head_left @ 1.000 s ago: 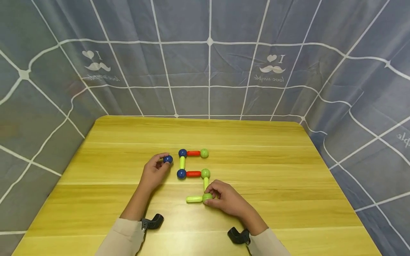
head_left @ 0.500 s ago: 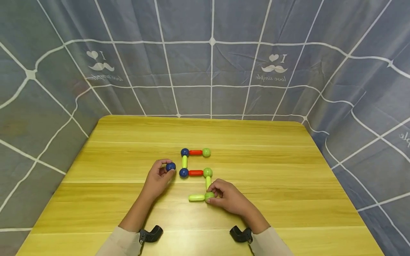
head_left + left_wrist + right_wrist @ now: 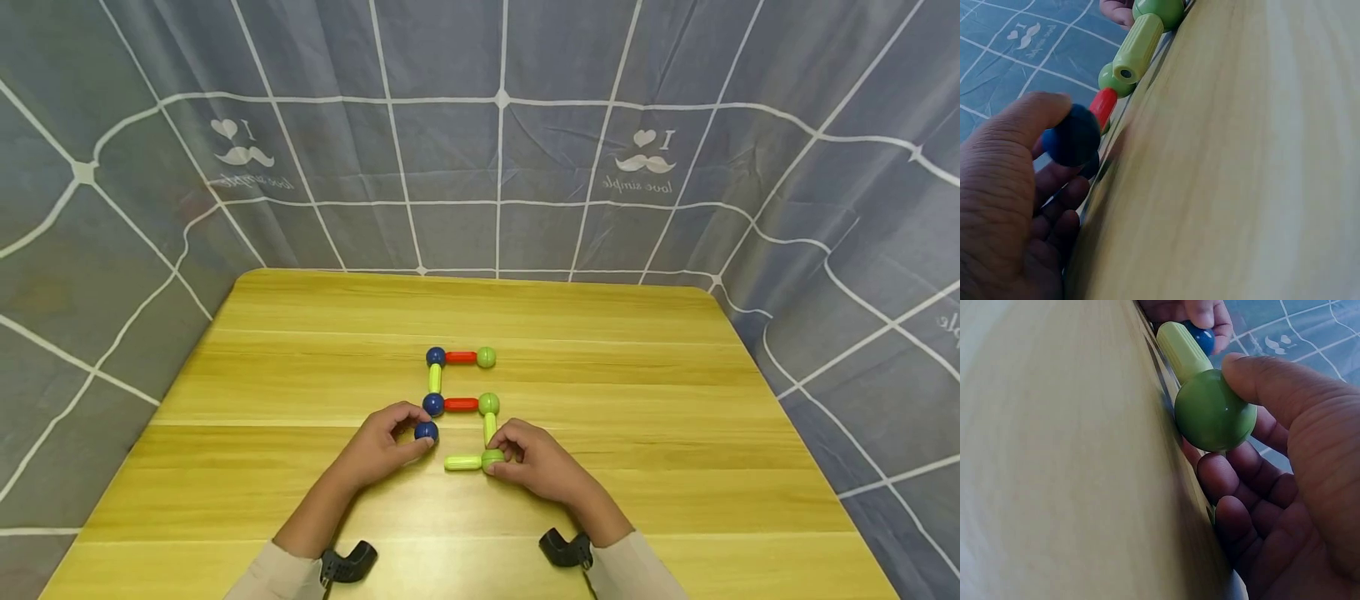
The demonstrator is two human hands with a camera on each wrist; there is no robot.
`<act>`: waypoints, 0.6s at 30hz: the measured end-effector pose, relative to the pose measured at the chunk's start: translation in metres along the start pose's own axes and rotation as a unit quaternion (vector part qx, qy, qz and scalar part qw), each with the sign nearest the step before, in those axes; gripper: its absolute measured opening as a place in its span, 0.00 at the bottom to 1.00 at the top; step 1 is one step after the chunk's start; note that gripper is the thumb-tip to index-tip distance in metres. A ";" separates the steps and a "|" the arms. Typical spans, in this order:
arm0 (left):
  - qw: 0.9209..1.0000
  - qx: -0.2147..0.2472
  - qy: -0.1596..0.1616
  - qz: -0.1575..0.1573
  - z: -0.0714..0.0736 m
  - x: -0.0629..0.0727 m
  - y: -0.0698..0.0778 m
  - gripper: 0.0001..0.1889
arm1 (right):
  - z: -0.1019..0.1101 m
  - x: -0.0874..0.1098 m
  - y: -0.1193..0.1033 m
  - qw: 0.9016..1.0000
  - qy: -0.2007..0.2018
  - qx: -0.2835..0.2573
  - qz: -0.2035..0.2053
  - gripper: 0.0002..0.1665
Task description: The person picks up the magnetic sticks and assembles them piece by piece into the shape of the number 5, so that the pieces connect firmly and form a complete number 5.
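Note:
My left hand [image 3: 384,446] pinches a loose blue ball [image 3: 1072,136] between thumb and fingers, just left of the free end of a light-green rod [image 3: 462,462]. With thumb and fingertips my right hand [image 3: 546,462] holds the green ball [image 3: 1216,411] at that rod's other end. A second light-green rod [image 3: 490,428] runs up from this ball to another green ball [image 3: 489,404]. From there a red rod [image 3: 461,405] leads left to a blue ball [image 3: 432,405]. Above it come a light-green rod [image 3: 435,379], a blue ball [image 3: 436,357], a red rod [image 3: 461,357] and a green ball [image 3: 486,357].
All the pieces lie on a wooden table [image 3: 637,400]. A grey curtain [image 3: 555,150] with white lines hangs behind it and along both sides. Black wrist cameras [image 3: 348,562] sit at both cuffs.
My left hand has brought the loose blue ball down and to the right, from beside the upper pieces to near the light-green rod's free end. The right hand stays at its green ball.

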State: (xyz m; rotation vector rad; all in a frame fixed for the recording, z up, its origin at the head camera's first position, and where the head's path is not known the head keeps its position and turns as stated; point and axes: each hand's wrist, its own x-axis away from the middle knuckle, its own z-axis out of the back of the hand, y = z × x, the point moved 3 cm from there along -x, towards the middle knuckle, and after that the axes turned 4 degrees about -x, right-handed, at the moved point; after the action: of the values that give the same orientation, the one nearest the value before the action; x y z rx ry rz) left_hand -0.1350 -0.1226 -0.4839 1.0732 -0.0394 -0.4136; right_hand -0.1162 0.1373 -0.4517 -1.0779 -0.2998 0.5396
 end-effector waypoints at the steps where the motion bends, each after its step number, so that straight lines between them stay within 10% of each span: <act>1: 1.000 -0.012 -0.005 -0.005 0.000 0.001 0.000 0.12 | 0.001 0.000 -0.005 1.000 -0.002 -0.003 0.001 0.11; 18: 0.994 -0.058 -0.057 -0.077 -0.003 0.007 0.006 0.13 | 0.004 0.001 -0.017 1.000 -0.008 0.001 0.002 0.10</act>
State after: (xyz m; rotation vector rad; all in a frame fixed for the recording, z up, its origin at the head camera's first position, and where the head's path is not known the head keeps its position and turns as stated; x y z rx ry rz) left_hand -0.1262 -0.1203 -0.4817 0.9395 -0.0337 -0.6090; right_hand -0.1128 0.1347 -0.4344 -1.0726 -0.3122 0.5517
